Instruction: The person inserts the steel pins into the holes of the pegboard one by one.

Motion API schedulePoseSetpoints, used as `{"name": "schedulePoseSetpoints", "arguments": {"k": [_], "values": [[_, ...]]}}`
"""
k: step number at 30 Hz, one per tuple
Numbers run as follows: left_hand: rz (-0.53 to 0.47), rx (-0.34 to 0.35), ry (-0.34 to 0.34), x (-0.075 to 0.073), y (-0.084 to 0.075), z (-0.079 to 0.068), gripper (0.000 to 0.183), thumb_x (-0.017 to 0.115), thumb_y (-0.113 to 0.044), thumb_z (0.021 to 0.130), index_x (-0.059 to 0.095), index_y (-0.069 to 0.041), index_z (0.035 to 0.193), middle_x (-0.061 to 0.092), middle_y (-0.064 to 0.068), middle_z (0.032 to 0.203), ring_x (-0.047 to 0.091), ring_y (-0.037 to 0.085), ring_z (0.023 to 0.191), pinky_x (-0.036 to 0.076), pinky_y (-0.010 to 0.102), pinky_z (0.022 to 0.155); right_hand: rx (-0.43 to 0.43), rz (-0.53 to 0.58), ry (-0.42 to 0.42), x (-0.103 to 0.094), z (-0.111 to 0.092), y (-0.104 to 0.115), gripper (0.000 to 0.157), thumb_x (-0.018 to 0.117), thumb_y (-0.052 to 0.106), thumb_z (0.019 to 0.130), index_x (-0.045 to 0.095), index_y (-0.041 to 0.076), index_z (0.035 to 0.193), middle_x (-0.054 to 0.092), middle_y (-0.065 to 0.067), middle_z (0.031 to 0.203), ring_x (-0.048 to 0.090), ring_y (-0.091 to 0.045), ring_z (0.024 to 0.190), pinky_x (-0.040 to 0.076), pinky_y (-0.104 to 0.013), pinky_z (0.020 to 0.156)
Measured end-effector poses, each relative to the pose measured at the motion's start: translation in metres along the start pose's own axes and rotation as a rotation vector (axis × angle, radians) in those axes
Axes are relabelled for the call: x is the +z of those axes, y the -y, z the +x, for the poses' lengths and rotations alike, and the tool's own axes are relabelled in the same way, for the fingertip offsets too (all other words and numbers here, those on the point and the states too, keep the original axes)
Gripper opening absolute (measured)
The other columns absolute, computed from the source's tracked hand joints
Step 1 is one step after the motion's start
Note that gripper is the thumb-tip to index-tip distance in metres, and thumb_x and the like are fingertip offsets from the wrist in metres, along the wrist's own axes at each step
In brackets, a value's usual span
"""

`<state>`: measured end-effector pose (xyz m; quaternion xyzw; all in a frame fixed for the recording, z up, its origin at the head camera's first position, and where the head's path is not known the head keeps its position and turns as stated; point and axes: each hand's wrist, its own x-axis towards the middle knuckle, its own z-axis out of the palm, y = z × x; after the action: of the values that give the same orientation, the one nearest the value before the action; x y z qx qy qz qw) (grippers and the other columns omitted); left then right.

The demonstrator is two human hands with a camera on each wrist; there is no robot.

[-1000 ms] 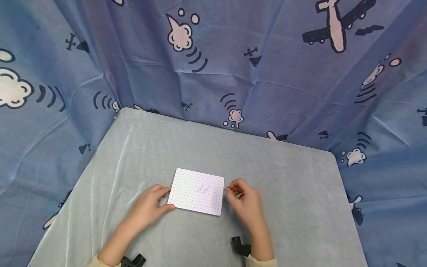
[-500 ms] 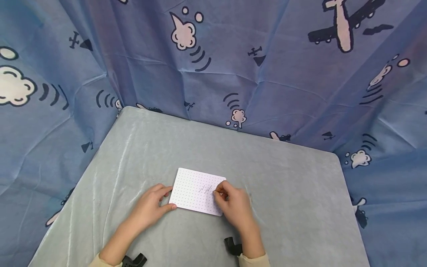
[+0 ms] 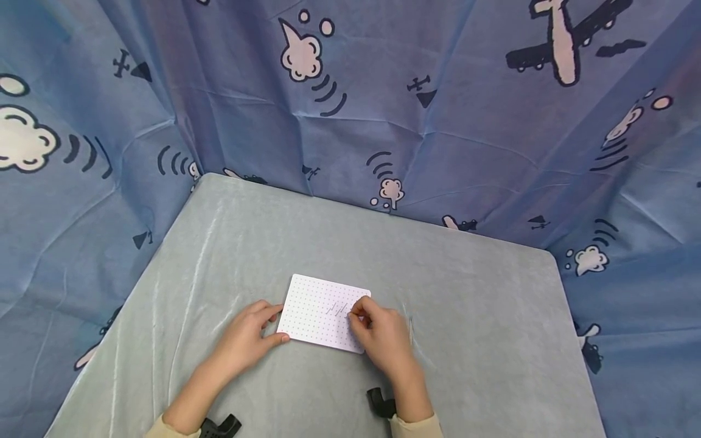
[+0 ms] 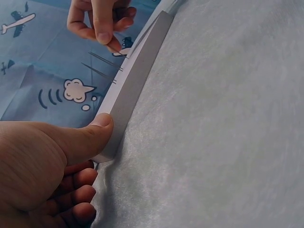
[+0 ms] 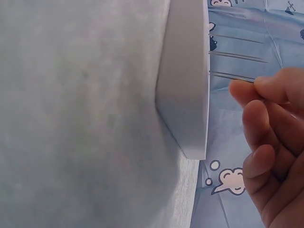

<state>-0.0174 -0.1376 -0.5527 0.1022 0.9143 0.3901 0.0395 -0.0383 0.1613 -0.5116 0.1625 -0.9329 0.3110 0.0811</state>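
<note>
A white block-like board (image 3: 309, 313) with rows of small dots lies on the table, and several thin metal pins (image 4: 99, 72) stand up from its top. My left hand (image 3: 246, 337) holds the board's left end, thumb on the near corner and index finger at the left side. Over the board's right part, my right hand (image 3: 386, 340) pinches a thin metal pin (image 5: 232, 76) between thumb and index finger. In the right wrist view this pin's lower end is right at the board's top face, beside the standing pins. The other right fingers are curled.
Several thin pins (image 3: 411, 328) lie on the pale grey cloth-covered table (image 3: 482, 340), just right of my right hand. A blue curtain (image 3: 350, 109) with plane and cloud prints surrounds the table's back and sides.
My right hand has moved left from beside the board to over its right part, carrying the pin, and has barely shifted in the last half second. The left hand keeps its hold.
</note>
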Motion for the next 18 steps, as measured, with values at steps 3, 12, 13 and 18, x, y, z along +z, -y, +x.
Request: {"name": "schedulePoseSetpoints", "arguments": {"k": [3,12,13,18], "values": [[0.0,0.002,-0.003,-0.0005,-0.0009,-0.0001,0.055,0.098,-0.025,0.084,0.077,-0.005,0.131,0.061,-0.008,0.1,0.051,0.009,0.083,0.045,0.03,0.072,-0.015,-0.016,-0.003,0.0004,-0.0003,0.0006,0.027,0.087,0.005,0.088,0.067,0.022,0.088,0.061,0.016,0.072,0.047,-0.001,0.058,0.043,-0.024,0.057],[-0.003,-0.005,-0.001,-0.0001,-0.0012,-0.0007,0.052,0.097,-0.026,0.085,0.078,-0.008,0.13,0.061,-0.009,0.1,0.05,0.008,0.084,0.045,0.03,0.073,-0.037,-0.059,-0.016,0.0063,-0.0025,0.0014,0.027,0.084,0.004,0.087,0.064,0.022,0.086,0.056,0.017,0.067,0.042,0.001,0.055,0.037,-0.022,0.053],[-0.004,-0.004,-0.001,0.0001,-0.0012,-0.0008,0.052,0.097,-0.026,0.085,0.078,-0.008,0.13,0.061,-0.009,0.1,0.05,0.008,0.084,0.045,0.03,0.073,-0.037,-0.059,-0.019,0.0066,-0.0027,0.0019,0.027,0.084,0.003,0.087,0.064,0.022,0.086,0.056,0.017,0.067,0.043,0.001,0.055,0.037,-0.022,0.053],[-0.005,0.002,-0.011,0.0011,-0.0009,-0.001,0.051,0.098,-0.026,0.084,0.078,-0.008,0.128,0.061,-0.01,0.1,0.051,0.008,0.084,0.045,0.03,0.073,-0.004,-0.051,-0.023,0.0083,-0.003,0.0026,0.026,0.085,0.005,0.088,0.065,0.021,0.088,0.067,0.013,0.075,0.047,0.0,0.058,0.04,-0.023,0.055]]}}
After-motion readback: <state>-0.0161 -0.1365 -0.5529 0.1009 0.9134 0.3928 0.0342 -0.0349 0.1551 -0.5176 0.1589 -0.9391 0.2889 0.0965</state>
